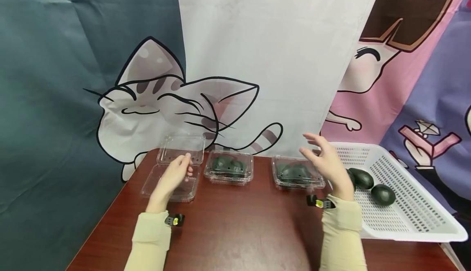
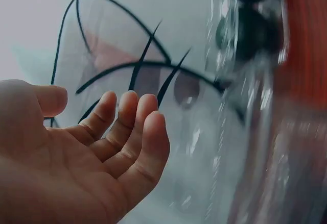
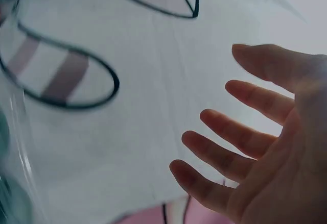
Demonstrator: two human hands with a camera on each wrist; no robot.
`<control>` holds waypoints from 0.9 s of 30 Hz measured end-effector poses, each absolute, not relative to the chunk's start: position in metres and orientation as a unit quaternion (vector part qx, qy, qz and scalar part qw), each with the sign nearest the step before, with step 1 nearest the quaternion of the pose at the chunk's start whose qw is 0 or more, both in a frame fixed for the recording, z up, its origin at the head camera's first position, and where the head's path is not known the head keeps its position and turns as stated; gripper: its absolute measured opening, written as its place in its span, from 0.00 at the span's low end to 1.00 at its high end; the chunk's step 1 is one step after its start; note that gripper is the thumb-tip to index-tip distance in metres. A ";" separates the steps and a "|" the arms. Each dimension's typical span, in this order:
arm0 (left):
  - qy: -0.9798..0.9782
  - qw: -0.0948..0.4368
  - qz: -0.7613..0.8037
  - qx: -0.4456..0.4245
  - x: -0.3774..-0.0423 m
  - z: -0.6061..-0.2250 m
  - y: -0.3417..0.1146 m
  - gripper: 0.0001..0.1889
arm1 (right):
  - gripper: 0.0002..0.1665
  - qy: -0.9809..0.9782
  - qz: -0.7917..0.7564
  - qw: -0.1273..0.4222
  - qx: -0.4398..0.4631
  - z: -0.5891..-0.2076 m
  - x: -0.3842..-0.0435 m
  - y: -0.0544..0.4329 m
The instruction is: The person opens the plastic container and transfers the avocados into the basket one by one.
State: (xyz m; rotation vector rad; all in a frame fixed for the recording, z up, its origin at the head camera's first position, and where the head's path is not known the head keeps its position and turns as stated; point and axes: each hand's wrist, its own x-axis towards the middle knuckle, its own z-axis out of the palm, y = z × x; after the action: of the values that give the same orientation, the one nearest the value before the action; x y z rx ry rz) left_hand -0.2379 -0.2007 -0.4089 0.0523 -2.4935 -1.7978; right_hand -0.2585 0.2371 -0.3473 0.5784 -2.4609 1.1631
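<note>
- Nearest, pale yellow sleeves [image 1: 151, 238] covered both forearms, and a small wrist camera [image 1: 178, 220] sat at the left cuff, with another at the right.
- The left hand [image 1: 176, 172] was raised with its fingers loosely bent and thumb apart, holding nothing.
- The right hand [image 1: 325, 162] was spread wide, its fingers apart and slightly curved, also holding nothing.
- Under and around both hands stretched a reddish-brown table [image 1: 239, 222].
- Below the left hand lay an open clear box [image 1: 152, 187], its lid [image 1: 181, 143] tilted up behind; whether the hand touched it could not be told.
- Just right of the left hand, between the two, stood a covered box [image 1: 228, 179] with dark green fruits [image 1: 237, 166] inside.
- Just left of the right hand stood another covered box [image 1: 296, 185], also holding green fruits; their number was unclear.
- To the right of the right hand stood a white basket [image 1: 436, 199] with loose green fruits [image 1: 383, 194] inside.
- Beyond both hands hung a cloth [image 1: 287, 58] printed with a cat.
</note>
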 end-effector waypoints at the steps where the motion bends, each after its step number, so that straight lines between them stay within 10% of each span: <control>1: -0.803 0.033 -0.594 0.018 -0.240 -0.411 -0.194 0.22 | 0.29 -0.866 0.422 0.177 0.203 -0.350 -0.258 0.231; 27: -0.832 0.154 -0.525 0.096 -0.253 -0.449 -0.128 0.13 | 0.20 -0.833 0.492 0.133 0.215 -0.416 -0.272 0.083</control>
State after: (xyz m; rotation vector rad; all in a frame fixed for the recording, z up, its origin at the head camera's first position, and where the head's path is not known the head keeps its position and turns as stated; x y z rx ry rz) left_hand -0.2528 -0.1276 -0.4492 0.2756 -2.3837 -1.5034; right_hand -0.2724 0.0832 -0.4159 0.6241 -2.4152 1.4278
